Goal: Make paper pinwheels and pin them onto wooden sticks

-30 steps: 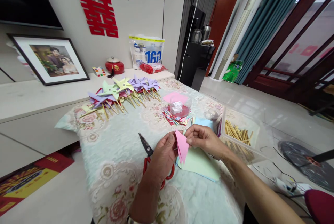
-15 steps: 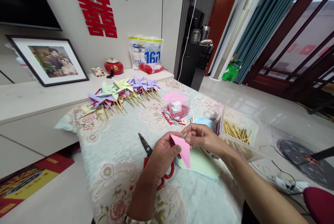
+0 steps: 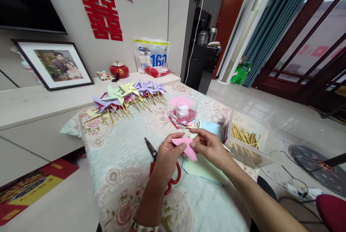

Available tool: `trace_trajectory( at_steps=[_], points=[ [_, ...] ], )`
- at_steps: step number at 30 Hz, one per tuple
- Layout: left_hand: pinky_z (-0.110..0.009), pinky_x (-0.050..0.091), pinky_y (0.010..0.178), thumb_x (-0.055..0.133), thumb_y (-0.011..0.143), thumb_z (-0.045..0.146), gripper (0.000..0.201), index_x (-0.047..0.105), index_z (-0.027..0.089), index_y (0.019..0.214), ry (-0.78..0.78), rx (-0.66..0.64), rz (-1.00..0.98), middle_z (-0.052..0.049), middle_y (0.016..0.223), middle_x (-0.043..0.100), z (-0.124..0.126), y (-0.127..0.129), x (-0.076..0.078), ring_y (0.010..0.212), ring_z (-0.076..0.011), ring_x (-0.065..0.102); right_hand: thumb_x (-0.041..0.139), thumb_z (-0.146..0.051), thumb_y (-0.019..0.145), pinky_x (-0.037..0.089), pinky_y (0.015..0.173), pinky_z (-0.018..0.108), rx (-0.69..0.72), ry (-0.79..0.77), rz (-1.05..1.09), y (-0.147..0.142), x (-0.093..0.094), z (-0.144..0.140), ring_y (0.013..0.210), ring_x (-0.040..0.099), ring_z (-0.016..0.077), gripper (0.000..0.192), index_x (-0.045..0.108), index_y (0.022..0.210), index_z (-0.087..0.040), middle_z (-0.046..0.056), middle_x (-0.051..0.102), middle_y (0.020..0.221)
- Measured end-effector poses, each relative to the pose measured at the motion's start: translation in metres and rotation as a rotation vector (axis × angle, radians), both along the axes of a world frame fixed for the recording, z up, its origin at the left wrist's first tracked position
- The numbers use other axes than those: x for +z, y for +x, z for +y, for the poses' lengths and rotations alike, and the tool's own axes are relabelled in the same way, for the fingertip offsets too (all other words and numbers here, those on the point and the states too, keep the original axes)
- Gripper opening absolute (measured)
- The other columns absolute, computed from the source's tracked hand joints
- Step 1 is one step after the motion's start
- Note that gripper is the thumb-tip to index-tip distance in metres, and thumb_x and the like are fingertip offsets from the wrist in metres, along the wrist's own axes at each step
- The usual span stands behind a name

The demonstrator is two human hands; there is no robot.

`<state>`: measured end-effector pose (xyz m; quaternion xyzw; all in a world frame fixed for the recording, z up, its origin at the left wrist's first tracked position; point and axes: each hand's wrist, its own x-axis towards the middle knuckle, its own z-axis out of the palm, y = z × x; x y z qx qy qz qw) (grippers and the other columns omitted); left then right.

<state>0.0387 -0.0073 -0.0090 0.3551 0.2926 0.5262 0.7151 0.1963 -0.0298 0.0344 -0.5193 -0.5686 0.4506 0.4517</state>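
Note:
A folded piece of pink paper (image 3: 189, 151), triangular in outline, is held between both hands above the table. My left hand (image 3: 171, 153) pinches its left side, thumb on top. My right hand (image 3: 207, 146) grips its right edge between thumb and fingers. Beneath my left hand lie scissors (image 3: 151, 148) with red handles, blades apart. Under my right hand is a stack of pale green paper (image 3: 204, 169), with blue paper (image 3: 211, 127) beyond it. A round clear container (image 3: 186, 111) with small white pieces sits on patterned paper just past the hands.
Finished paper pinwheels (image 3: 129, 91) on sticks lie in a row at the table's far left. A clear plastic box (image 3: 266, 160) of wooden sticks (image 3: 244, 134) stands at the right. A Rubik's-type cube (image 3: 103, 76) and a framed photo (image 3: 55, 64) are on the cabinet behind.
The pink paper has turned from pointing downward to lying flatter and more sideways. My right thumb has come over onto its edge. The view has shifted slightly.

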Motion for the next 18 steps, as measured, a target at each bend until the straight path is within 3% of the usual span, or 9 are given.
trace_trajectory(
  at_steps=[2,5,9,12,15,18],
  points=[
    [-0.023,0.046,0.061,0.084,0.066,0.028,0.047,0.067,0.016,0.108,0.003,0.029,0.038,0.000,0.076,0.068,0.001,-0.001,-0.002,0.063,-0.0116,0.060,0.068,-0.030,0.080,0.044,0.060,0.028,-0.027,0.085,-0.130,-0.003,0.000,0.000,0.060,0.055,0.0128,0.043,0.060,0.119,-0.015,-0.004,0.059,0.069],
    [-0.021,0.043,0.056,0.086,0.064,0.027,0.040,0.069,0.014,0.098,-0.034,0.083,0.011,0.002,0.065,0.064,0.006,-0.005,-0.003,0.055,-0.0082,0.054,0.064,-0.031,0.084,0.046,0.064,0.029,-0.061,0.171,-0.208,-0.006,0.002,0.000,0.064,0.058,0.0145,0.039,0.059,0.120,-0.015,-0.001,0.062,0.073],
    [-0.020,0.044,0.054,0.091,0.056,0.024,0.041,0.066,0.015,0.087,-0.142,0.223,-0.253,0.001,0.073,0.067,0.016,-0.018,0.000,0.059,-0.0089,0.059,0.057,-0.034,0.090,0.046,0.062,0.029,-0.129,0.151,-0.244,-0.016,0.000,-0.005,0.064,0.060,0.0161,0.020,0.060,0.099,-0.018,-0.001,0.061,0.071],
    [-0.017,0.045,0.053,0.093,0.054,0.020,0.043,0.064,0.016,0.086,-0.153,0.287,-0.405,0.001,0.076,0.068,0.019,-0.027,0.004,0.062,-0.0083,0.061,0.053,-0.020,0.088,0.042,0.064,0.028,0.036,0.119,-0.498,-0.038,-0.008,-0.017,0.066,0.058,0.0166,0.006,0.059,0.086,-0.019,0.000,0.060,0.071],
    [-0.016,0.046,0.052,0.094,0.052,0.017,0.044,0.065,0.016,0.084,-0.157,0.297,-0.459,0.002,0.074,0.068,0.018,-0.034,0.007,0.061,-0.0078,0.060,0.055,-0.012,0.083,0.045,0.073,0.029,0.172,0.109,-0.715,-0.068,-0.017,-0.032,0.082,0.059,0.0198,0.011,0.060,0.091,-0.018,0.006,0.062,0.092],
    [-0.015,0.048,0.052,0.094,0.051,0.016,0.043,0.065,0.016,0.083,-0.165,0.275,-0.478,0.002,0.074,0.067,0.016,-0.037,0.008,0.061,-0.0074,0.061,0.062,-0.012,0.075,0.047,0.084,0.033,0.236,0.070,-0.805,-0.092,-0.025,-0.040,0.097,0.058,0.0256,0.030,0.061,0.105,-0.014,0.012,0.059,0.108]
  ],
)
